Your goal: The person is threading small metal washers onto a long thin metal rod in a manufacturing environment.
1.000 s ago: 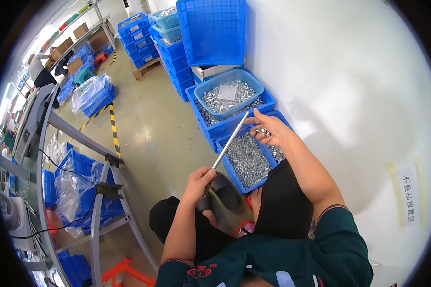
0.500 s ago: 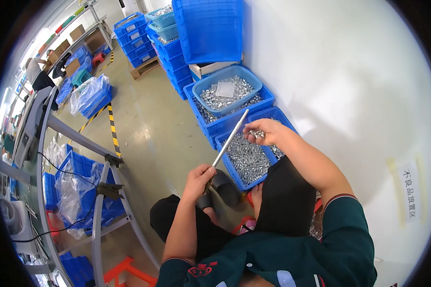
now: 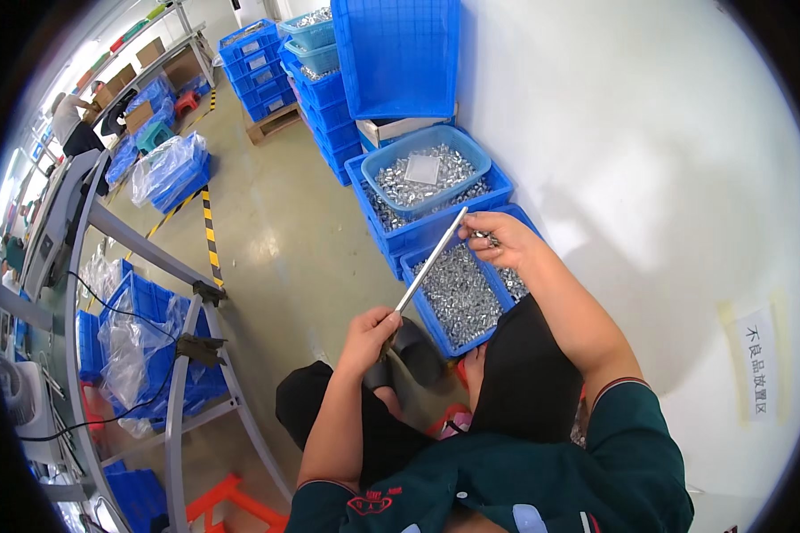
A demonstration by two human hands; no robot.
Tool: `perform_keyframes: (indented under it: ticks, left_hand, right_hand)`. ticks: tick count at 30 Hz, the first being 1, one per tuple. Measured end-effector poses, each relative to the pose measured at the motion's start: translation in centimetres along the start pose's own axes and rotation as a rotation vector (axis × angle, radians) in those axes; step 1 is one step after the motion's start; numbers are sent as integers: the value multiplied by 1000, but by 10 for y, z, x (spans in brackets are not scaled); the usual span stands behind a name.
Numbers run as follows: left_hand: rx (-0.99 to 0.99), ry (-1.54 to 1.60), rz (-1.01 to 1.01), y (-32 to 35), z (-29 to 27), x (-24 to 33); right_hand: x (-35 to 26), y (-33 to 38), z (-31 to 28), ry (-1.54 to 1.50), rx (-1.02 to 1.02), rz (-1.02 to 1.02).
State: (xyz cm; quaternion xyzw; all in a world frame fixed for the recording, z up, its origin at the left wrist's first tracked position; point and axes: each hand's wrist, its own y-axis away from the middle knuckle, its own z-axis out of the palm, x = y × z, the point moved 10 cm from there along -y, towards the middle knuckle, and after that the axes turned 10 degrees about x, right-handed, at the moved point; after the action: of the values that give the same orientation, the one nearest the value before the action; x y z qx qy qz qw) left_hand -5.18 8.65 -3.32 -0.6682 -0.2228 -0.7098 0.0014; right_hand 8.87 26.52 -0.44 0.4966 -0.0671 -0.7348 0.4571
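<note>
My left hand is closed round the lower end of a slim silver metal rod, which slants up and to the right. At the rod's upper tip are the thumb and fingertips of my right hand. Several small silver metal parts lie in the curled fingers of that hand. Whether one of them sits on the rod's tip is too small to tell. Below both the rod and my right hand stands a blue bin filled with small shiny metal parts.
Beyond the bin, a light blue basin of metal parts rests on a larger blue crate. Stacked blue crates stand farther back. A white wall rises on the right, and a grey metal frame stands on the left.
My right hand has turned and its fingertips have come to the rod's tip. The rod and my left hand have shifted slightly, and the view has moved a little.
</note>
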Motion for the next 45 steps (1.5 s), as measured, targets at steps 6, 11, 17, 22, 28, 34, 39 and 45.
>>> perform_keyframes:
  ticks: [6,11,17,22,28,34,39,45]
  left_hand:
    - [6,-3,24,-4,-2,-9]
    - [-6,23,69,-5,0,-12]
    - [-27,27,39,-5,2,-14]
    - [10,-38,58,-4,-2,-11]
    - [30,13,36,-4,-2,-9]
    - [46,38,3,-5,-5,-6]
    - [39,3,-9,-5,-5,-12]
    - [4,28,68,-7,-2,-12]
  right_hand:
    - [-22,4,-13,-174,41,-125]
    - [-26,8,-10,-229,17,-144]
    - [-19,15,7,-120,-106,-74]
    - [-33,16,2,274,118,-299]
    - [5,20,31,223,-46,-43]
    - [3,6,-1,-49,-19,68]
    - [-9,9,-1,-25,31,-74]
    - [-21,14,-3,-72,6,-162]
